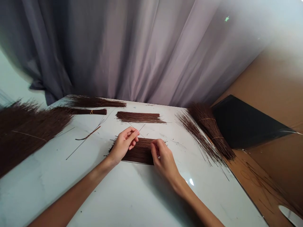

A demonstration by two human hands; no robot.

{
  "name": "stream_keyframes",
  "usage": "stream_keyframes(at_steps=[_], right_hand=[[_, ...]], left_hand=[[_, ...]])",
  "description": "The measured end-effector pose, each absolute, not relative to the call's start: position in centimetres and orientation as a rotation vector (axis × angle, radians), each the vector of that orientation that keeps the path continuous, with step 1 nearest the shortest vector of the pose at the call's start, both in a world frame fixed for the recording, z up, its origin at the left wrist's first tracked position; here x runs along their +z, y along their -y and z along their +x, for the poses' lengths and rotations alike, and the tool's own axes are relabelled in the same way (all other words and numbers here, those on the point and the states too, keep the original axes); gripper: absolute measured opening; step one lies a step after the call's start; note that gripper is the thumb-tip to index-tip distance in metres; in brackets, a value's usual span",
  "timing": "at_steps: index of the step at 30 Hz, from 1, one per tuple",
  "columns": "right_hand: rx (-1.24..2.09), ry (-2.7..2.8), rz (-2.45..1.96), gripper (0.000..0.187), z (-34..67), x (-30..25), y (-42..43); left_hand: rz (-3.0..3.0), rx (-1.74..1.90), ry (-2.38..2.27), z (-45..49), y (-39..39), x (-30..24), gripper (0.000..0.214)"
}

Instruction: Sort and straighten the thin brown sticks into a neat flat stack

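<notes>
My left hand (125,142) pinches thin dark brown sticks between thumb and fingers. Their ends cross and poke out above the fingertips. Below it lies a flat pile of similar cut sticks (139,153), side by side on a white marbled table (113,195). My right hand (163,154) hovers at the right end of this pile, thumb and index finger brought together; anything between them is too fine to make out. Just beyond, a second, smaller pile of cut sticks (140,117) lies parallel to the first.
Left, a large bushy heap of twigs (30,129) spreads near a tied bundle (94,111) and a loose curved strip (88,134). At the right edge rest loose long sticks (199,135) and a bound bundle (213,130). A grey curtain (132,50) hangs behind.
</notes>
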State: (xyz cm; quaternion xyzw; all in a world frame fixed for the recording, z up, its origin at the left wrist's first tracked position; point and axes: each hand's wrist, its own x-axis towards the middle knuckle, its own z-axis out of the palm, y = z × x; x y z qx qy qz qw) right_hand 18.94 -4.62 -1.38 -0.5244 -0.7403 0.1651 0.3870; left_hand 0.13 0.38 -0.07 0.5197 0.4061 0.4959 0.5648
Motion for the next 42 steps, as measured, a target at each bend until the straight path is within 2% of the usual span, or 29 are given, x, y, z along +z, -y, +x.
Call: stream_keyframes(at_steps=[3, 6, 8, 10, 13, 16, 20, 23, 26, 30, 34, 37, 39, 42], right_hand=[[0.604, 1.865, -1.293, 0.022, 20.2, -1.1, 3.0], [0.859, 2.025, -1.178, 0.026, 22.0, 1.2, -0.3], [0.961, 2.245, -1.013, 0.022, 23.0, 3.7, -1.9], [0.782, 2.402, -0.961, 0.02, 23.2, 6.1, -2.1], [0.449, 2.467, -1.029, 0.02, 22.6, 6.8, 0.0], [0.609, 2.417, -1.028, 0.019, 22.3, 4.1, 1.6], [0.853, 2.262, -1.046, 0.02, 23.3, 2.2, -0.5], [0.723, 2.305, -1.011, 0.023, 23.5, 3.8, -1.4], [0.526, 2.366, -1.027, 0.025, 23.3, 4.3, 0.8], [0.673, 2.318, -1.058, 0.024, 23.9, 1.4, 3.2], [0.764, 2.187, -1.135, 0.026, 25.1, 0.7, 0.7], [0.635, 2.257, -1.079, 0.023, 24.8, 2.6, 0.1], [0.517, 2.333, -1.039, 0.022, 24.1, 3.2, 1.4], [0.542, 2.354, -1.03, 0.02, 23.5, 2.0, 4.3]], left_hand=[[1.241, 1.102, -0.931, 0.1, 0.3, 0.7, 0.03], [1.417, 0.8, -0.804, 0.3, 1.4, 1.2, 0.029], [1.609, 0.622, -0.783, 0.6, 1.8, 0.8, 0.029], [1.782, 0.649, -0.91, 0.8, 1.4, 0.1, 0.031], [1.663, 0.918, -1.073, 0.5, 0.1, -0.6, 0.033], [1.425, 1.019, -1.027, 0.0, -0.2, 0.1, 0.03], [1.453, 0.789, -0.816, 0.8, 1.8, 0.7, 0.028], [1.632, 0.633, -0.831, 1.4, 2.3, -0.3, 0.027], [1.686, 0.774, -1.039, 0.9, 1.1, -1.2, 0.03], [1.555, 0.889, -0.945, 0.0, 0.1, -0.3, 0.027], [1.585, 0.669, -0.768, 0.7, 1.6, 0.5, 0.024], [1.72, 0.529, -0.821, 1.3, 2.2, -0.2, 0.023], [1.766, 0.614, -0.914, 1.2, 1.8, -0.6, 0.025], [1.564, 0.804, -0.984, 0.7, 0.8, -0.3, 0.028]])
